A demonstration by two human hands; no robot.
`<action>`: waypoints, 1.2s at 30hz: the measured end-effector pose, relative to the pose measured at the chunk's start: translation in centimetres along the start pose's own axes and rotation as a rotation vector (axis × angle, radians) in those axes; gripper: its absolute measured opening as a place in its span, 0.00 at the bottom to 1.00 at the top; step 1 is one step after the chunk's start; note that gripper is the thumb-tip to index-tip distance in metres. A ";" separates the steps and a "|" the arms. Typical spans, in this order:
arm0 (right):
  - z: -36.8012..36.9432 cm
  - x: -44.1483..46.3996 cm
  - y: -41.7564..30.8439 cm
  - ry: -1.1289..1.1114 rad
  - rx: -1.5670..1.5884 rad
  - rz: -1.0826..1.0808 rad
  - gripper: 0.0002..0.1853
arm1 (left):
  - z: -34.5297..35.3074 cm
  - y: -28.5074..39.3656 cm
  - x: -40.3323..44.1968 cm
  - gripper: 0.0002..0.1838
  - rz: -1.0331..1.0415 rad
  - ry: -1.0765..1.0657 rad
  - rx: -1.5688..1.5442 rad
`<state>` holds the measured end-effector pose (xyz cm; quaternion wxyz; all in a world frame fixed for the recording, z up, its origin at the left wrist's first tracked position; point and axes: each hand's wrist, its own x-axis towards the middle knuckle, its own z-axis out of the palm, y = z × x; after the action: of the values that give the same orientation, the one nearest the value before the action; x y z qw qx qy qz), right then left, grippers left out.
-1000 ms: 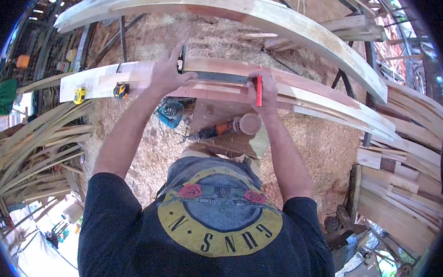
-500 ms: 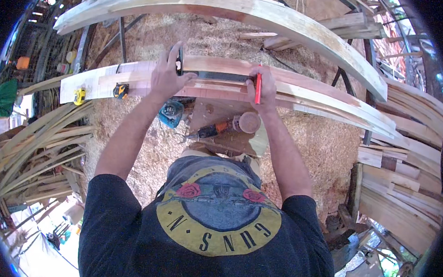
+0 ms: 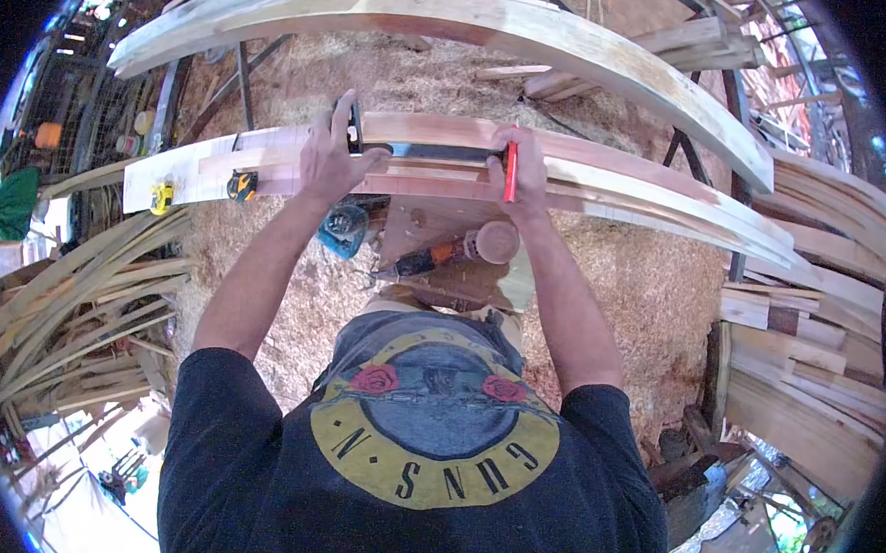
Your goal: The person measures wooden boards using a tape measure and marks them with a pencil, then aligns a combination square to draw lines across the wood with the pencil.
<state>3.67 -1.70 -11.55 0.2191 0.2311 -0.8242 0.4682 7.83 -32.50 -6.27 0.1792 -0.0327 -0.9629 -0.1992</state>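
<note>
Across the pale wooden boards point(image 3: 668, 193) lies a dark, flat square-like tool point(image 3: 434, 152), its blade running between my hands. My left hand point(image 3: 334, 161) is closed round the tool's upright end, thumb pointing right along the blade. My right hand point(image 3: 521, 175) grips the red pencil-like marker point(image 3: 511, 170), which stands across the boards, and its fingers also touch the blade's right end. Left of my hands, a black-and-yellow tape measure point(image 3: 241, 186) and a yellow one point(image 3: 162, 198) sit on the board's near edge.
Below the boards are a teal power tool point(image 3: 343, 230) and an orange-and-black grinder point(image 3: 432, 258). A large curved beam point(image 3: 575, 45) spans beyond. Stacked planks point(image 3: 807, 396) stand at the right, curved strips point(image 3: 71, 307) at the left. Shavings cover the ground.
The right hand and red marker have shifted slightly left. My left hand and the dark tool's upright end have also moved a little left, and the upright end tilts more.
</note>
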 end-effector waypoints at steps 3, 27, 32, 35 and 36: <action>0.2 0.1 0.3 0.002 0.037 0.004 0.21 | 0.2 -0.2 0.0 0.59 0.025 0.022 0.012; -0.6 0.2 1.0 -0.149 0.098 0.054 0.21 | -0.1 0.3 -0.1 0.61 -0.183 -0.137 0.025; -0.2 0.2 1.0 -0.110 0.018 0.059 0.19 | 0.0 0.2 -0.6 0.60 -0.098 -0.047 -0.032; -0.3 -0.1 0.7 -0.090 0.008 0.052 0.19 | 0.1 -0.1 -0.8 0.60 -0.124 -0.073 0.006; -0.2 -0.1 0.7 -0.082 0.020 0.044 0.19 | 0.1 -0.1 -0.6 0.61 -0.123 -0.074 0.004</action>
<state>3.36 -1.15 -11.96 0.1724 0.2340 -0.8326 0.4714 8.29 -32.58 -6.61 0.1310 0.0195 -0.9694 -0.2067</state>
